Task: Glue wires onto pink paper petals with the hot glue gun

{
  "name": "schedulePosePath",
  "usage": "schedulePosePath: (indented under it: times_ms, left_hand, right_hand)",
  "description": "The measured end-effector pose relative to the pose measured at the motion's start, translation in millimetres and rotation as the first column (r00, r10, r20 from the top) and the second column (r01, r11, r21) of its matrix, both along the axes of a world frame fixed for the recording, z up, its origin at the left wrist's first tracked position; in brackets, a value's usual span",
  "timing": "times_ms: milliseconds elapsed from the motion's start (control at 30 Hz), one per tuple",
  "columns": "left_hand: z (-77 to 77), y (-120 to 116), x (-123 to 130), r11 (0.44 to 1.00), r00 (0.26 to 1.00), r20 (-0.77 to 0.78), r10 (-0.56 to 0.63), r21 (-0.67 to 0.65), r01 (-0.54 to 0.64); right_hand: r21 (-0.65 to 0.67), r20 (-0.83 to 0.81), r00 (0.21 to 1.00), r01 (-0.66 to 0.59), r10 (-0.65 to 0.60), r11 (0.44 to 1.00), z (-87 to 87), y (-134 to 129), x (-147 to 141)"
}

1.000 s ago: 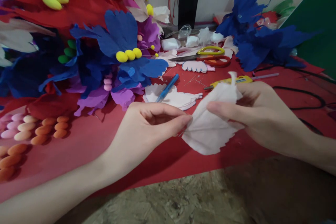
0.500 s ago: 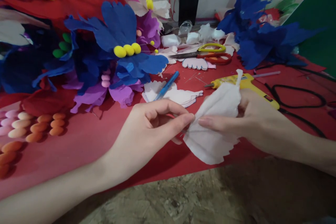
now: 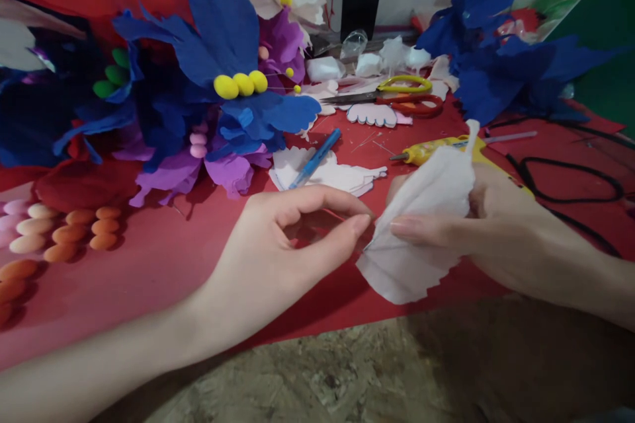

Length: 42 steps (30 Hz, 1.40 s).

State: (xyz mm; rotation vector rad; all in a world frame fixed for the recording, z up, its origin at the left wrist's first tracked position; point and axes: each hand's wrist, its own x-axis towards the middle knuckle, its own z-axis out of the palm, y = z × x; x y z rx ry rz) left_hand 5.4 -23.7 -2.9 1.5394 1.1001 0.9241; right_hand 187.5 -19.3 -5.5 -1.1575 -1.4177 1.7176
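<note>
My right hand [image 3: 476, 218] is closed on a white crepe-paper cutout [image 3: 421, 225] with a wavy edge, folded along a crease, shaped like a butterfly wing. Its thumb lies on the near face; the other fingers are mostly behind the paper. Thumb and index finger of my left hand [image 3: 302, 238] meet in a pinch beside the crease's left end, where a thin dark line shows. What that pinch holds, if anything, is too small to make out. Behind the hands, a blue pen [image 3: 315, 158] rests on white paper cutouts [image 3: 332, 175].
A yellow glue gun [image 3: 426, 151] lies partly behind my right hand, its black cord [image 3: 570, 198] looping rightward. Scissors [image 3: 407, 96] lie farther back. Blue paper butterflies [image 3: 223, 33] crowd the left; orange egg-shaped pieces [image 3: 69, 232] lie on the red table covering [image 3: 149, 277].
The white cutout and my right hand have shifted slightly right and tilted. My left fingertips, which overlapped the paper's edge, are now just left of it. The view has shifted slightly.
</note>
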Motion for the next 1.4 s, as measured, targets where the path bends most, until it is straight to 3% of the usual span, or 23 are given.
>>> schedulePosePath:
  times_ms: [200, 600, 833, 1400]
  left_hand:
    - [0.3, -0.8, 0.5, 0.996, 0.999, -0.034, -0.017, 0.083, 0.019]
    - [-1.0, -0.4, -0.9, 0.984, 0.998, -0.058, -0.008, 0.177, 0.018]
    - [-4.4, -0.8, -1.9, 0.975, 0.996, -0.088, 0.001, 0.222, 0.018]
    - [-0.8, 0.1, 0.1, 0.990, 0.998, -0.062, -0.023, 0.138, 0.031]
  right_hand:
    - [-0.003, -0.106, 0.994, 0.013, -0.013, 1.000, -1.5, 2.3, -4.7]
    - [0.094, -0.044, 0.998, 0.052, -0.048, 0.994, 0.2, 0.6, -4.8]
    - [0.050, 0.021, 0.992, 0.122, -0.123, 0.991, 4.1, 0.2, -10.1]
    - [0.116, 0.179, 0.977, 0.098, -0.118, 0.988, 3.1, -2.3, -5.1]
